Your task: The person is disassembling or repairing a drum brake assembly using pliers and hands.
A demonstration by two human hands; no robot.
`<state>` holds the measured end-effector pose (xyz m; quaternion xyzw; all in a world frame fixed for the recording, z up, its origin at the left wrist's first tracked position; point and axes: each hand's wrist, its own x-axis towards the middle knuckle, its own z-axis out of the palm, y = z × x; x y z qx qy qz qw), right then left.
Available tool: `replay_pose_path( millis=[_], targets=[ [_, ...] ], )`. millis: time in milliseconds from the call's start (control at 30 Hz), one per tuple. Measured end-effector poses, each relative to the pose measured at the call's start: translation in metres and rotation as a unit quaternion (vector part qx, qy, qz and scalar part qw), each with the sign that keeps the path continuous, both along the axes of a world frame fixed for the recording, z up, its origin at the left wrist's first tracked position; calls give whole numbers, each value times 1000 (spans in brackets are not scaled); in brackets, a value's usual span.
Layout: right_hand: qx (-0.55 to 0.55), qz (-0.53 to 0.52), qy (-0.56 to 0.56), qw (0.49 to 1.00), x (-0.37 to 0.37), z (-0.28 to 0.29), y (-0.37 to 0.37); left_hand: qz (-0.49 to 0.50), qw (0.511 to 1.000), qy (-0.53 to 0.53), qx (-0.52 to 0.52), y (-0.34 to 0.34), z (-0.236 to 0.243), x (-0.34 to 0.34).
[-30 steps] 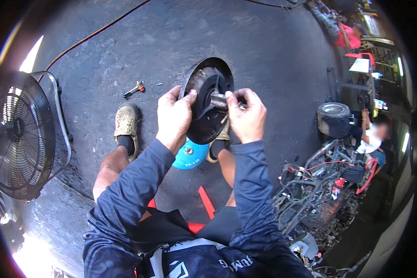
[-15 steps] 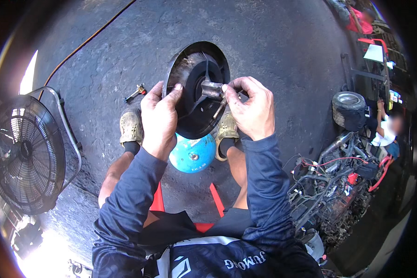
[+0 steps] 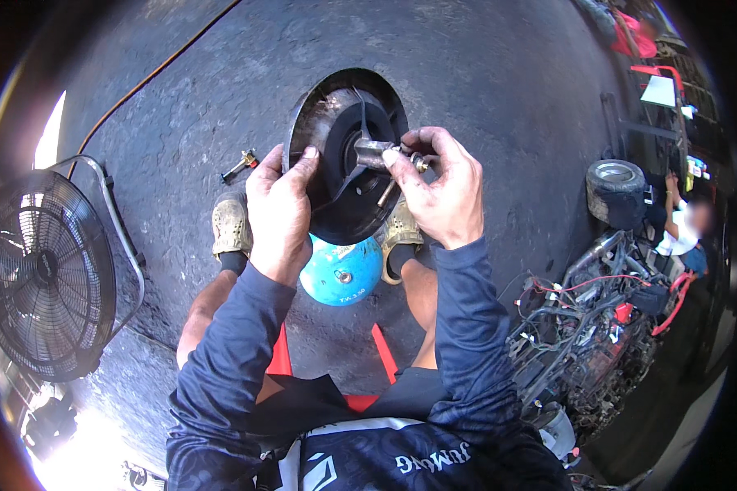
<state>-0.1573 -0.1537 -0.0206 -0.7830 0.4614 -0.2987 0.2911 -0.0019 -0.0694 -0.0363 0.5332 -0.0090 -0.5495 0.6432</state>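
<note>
The left hand [image 3: 280, 209] clamps a black dish [image 3: 329, 127] by its rim, the right hand [image 3: 446, 192] pinching a metal sleeve [image 3: 372, 153] at its centre; whether they are fastened cannot be told. Nearer the body sits a blue dome [image 3: 341, 274] over dark floor [image 3: 483, 98], with a fan [image 3: 45, 274] left, vehicle parts [image 3: 590, 319] right.

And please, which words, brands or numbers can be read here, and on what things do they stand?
Dark shirt: white lettering, wording not copied here.
Blue rounded object: small white marking, likewise not copied.
Black fan: pale marking at its centre, too small to read.
</note>
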Motion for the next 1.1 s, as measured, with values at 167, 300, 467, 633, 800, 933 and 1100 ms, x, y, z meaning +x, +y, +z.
replay_pose_path(
  millis=[167,300,467,633,800,933,1100],
  targets=[
    [27,-19,51,998,3,-1,11,22,1000,-19,-4,8,-5,1],
    [16,-63,45,997,1,8,18,19,1000,-2,11,10,-2,-3],
    [-66,-84,62,992,-17,2,24,17,996,-31,86,15,-20,-19],
    [25,-95,-32,995,11,-9,40,3,998,-39,41,24,-5,6],
    [-18,-113,30,993,-4,-3,40,1,995,-69,67,20,-8,-10],
    [-9,-100,7,995,1,-15,39,-15,997,-49,64,20,-8,-8],
    [22,-109,-62,992,7,-22,42,16,994,-64,84,15,-1,-14]
  ],
)
